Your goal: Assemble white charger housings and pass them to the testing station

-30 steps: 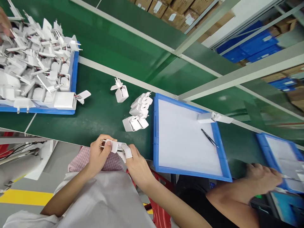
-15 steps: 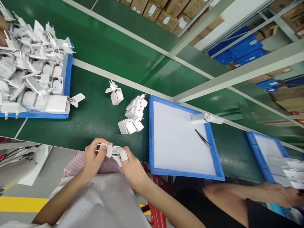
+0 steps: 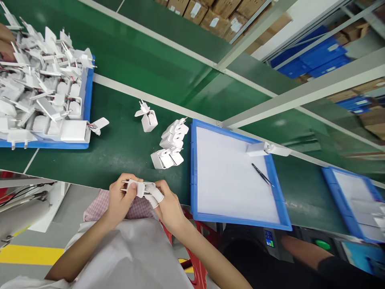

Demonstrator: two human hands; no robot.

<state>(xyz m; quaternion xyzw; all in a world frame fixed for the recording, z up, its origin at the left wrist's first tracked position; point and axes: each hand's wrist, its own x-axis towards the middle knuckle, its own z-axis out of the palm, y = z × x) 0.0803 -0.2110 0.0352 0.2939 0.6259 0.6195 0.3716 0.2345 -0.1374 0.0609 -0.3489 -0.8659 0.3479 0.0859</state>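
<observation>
My left hand (image 3: pixel 120 198) and my right hand (image 3: pixel 168 206) together hold one white charger plug (image 3: pixel 138 188) at the near edge of the green belt (image 3: pixel 120 148). Its two metal pins point left, past my left thumb. White finger cots cover my right fingertips, which press on the plug's right end. A cluster of several finished white plugs (image 3: pixel 171 143) lies on the belt just beyond my hands. One open plug shell (image 3: pixel 148 118) stands alone to the left of that cluster.
A blue tray heaped with white plug parts (image 3: pixel 45 92) sits at far left. A blue tray with a white liner (image 3: pixel 192 168) lies right of my hands, holding black tweezers (image 3: pixel 262 174). A co-worker's arm (image 3: pixel 303 251) shows at lower right beside another blue tray (image 3: pixel 333 188).
My hands stay on the plug with small finger shifts. The co-worker's hand has drawn back from the right-hand tray, out of view at lower right.
</observation>
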